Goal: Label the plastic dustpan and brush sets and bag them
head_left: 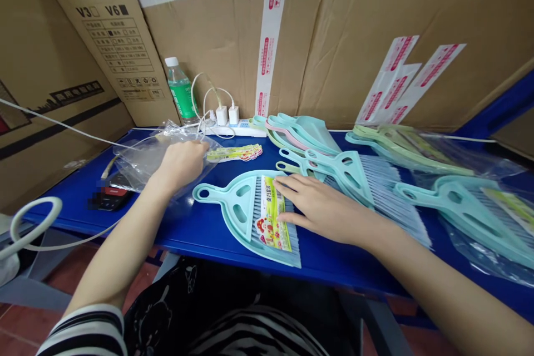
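Observation:
In front of me on the blue table lies a light-blue dustpan point(233, 194) with a bristled hand brush point(294, 245) nested in it. A yellow-and-white label card point(273, 214) rests across the bristles. My right hand point(312, 200) is open, its fingers stretched flat over the card's right edge and the bristles. To the left, my left hand point(182, 162) is closed on a clear plastic bag point(139, 156) among several loose bags; its fingertips are partly hidden. Just right of that hand, a stack of label cards point(237, 152) lies on the table.
More brushes point(350, 175) and dustpans point(317, 133) are piled behind my right hand. Bagged sets point(479, 206) lie at the right. Along the back stand a power strip point(246, 131) with chargers and a bottle point(180, 92), against cardboard boxes point(334, 39). A phone point(112, 194) lies at left.

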`<control>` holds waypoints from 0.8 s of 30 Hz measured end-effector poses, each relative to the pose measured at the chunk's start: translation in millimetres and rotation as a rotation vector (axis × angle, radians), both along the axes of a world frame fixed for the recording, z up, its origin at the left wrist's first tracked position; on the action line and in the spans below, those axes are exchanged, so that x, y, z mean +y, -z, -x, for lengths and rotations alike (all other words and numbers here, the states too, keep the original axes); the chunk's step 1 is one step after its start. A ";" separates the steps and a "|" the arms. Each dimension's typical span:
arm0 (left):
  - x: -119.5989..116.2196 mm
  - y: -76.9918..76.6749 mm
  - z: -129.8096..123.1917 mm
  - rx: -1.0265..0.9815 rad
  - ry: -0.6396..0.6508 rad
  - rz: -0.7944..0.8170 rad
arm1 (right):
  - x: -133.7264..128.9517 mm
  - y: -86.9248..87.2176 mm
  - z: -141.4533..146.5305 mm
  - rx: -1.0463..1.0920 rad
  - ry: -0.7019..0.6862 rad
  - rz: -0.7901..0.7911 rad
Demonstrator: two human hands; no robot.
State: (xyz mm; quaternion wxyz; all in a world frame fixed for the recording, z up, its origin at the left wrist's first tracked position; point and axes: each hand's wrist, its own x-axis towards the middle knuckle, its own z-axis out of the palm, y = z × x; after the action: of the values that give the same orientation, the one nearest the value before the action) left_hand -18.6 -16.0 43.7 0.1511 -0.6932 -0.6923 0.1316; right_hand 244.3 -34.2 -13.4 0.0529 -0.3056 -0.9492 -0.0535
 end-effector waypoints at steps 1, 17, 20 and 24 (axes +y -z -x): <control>0.1 2.3 -1.0 -0.003 0.030 0.029 | 0.2 1.0 -0.3 0.007 -0.005 -0.003; 5.3 5.7 5.9 -0.010 0.216 0.226 | 1.0 2.6 -1.3 0.011 -0.016 -0.024; 4.3 0.4 7.7 0.031 0.132 0.223 | 0.8 3.3 -1.8 0.022 -0.024 -0.021; 2.4 -4.3 5.7 0.067 0.010 0.217 | 1.1 4.0 -1.8 0.043 -0.027 -0.016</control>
State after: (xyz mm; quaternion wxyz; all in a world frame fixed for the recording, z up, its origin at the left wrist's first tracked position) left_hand -24.3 -13.6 48.1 0.0987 -0.7042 -0.6650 0.2283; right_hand 246.1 -33.1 -17.4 0.0766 -0.2934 -0.9514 -0.0537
